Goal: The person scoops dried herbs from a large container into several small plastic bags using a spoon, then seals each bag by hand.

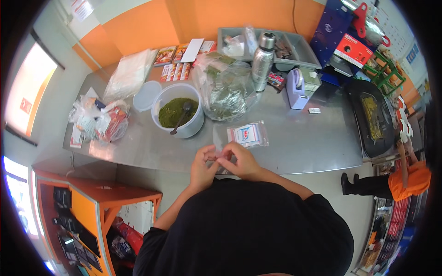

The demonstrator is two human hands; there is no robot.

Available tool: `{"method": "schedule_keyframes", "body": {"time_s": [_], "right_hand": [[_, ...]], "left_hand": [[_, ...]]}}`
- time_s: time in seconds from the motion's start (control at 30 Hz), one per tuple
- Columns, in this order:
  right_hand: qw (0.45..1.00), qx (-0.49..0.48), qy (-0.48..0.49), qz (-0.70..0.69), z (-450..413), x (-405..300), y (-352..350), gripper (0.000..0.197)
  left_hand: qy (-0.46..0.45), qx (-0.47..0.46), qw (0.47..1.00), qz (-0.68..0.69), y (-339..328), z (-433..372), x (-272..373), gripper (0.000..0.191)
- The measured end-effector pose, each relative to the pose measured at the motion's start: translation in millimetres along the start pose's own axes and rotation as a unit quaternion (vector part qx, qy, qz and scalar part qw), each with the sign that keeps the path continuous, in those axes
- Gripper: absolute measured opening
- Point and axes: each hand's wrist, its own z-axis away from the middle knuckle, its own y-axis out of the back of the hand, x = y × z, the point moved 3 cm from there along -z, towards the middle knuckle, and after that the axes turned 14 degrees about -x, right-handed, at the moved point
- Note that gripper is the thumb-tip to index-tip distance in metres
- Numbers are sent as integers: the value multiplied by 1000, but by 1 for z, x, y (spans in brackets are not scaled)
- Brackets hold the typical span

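At the steel table's front edge, my left hand (203,169) and my right hand (243,161) meet with their fingertips pinched together. Between them they hold a thin, clear plastic bag (217,135), whose far end reaches up over the tabletop. Fingers cover most of its near end. Just beyond my right hand lies a packet of small plastic zip bags (247,134) with a blue and red printed label. A white plastic tub (196,128) of green ground herb (172,109) stands up and to the left, a dark spoon (181,119) resting in it.
A large clear bag of green herb (226,93) sits beside a steel bottle (263,63). Behind are a grey divided tray (310,62) and a lilac tape dispenser (297,95). Crumpled plastic bags (100,119) lie left. A person in orange (411,181) stands far right.
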Motion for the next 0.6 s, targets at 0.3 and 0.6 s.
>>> {"method": "schedule_keyframes", "body": {"time_s": [0.3,0.6], "right_hand": [[990,13,-85,-110,32,14,16,13],[964,-20,-195,-178,70,25,26,17]], "left_hand": [[-17,-156,987,-39,-27,-19,-1,41],[-28,-296,952,-69,-58,-46,5,8]]}}
